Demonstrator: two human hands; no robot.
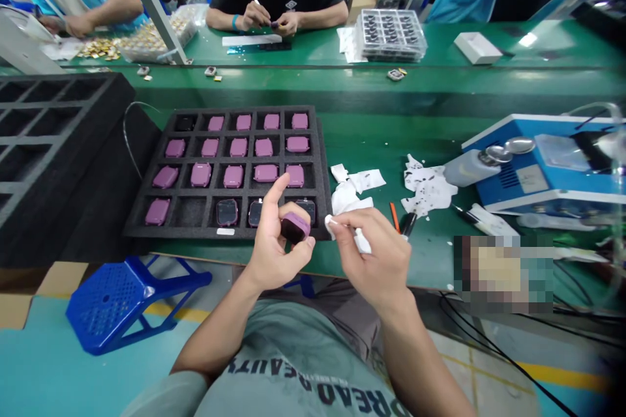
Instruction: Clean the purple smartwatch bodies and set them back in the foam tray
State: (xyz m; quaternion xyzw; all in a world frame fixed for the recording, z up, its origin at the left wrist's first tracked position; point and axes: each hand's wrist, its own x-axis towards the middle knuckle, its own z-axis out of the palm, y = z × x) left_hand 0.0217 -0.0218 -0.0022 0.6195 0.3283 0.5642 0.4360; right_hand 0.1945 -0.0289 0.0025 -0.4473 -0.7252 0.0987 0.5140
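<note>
My left hand (pixel 276 247) grips a purple watch case (pixel 296 227) with a dark glass face, held over the front edge of the foam tray (pixel 188 215). To its right, my right hand (pixel 374 254) pinches a crumpled white wipe (pixel 362 241), a corner of it poking out at the fingertips. The two hands are a short way apart. Rows of purple watch cases (pixel 238 147) lie in the tray's compartments, most with their purple side up. In the front row, several show dark screens (pixel 227 212); my left hand partly covers that row.
White wipes (pixel 352 192) and a stained wipe (pixel 425 186) lie right of the tray. Beyond them stand a pump bottle (pixel 467 168) and a blue machine (pixel 508 163). Stacked foam trays (pixel 73 163) rise at left, above a blue stool (pixel 122 303). Co-workers sit across the bench.
</note>
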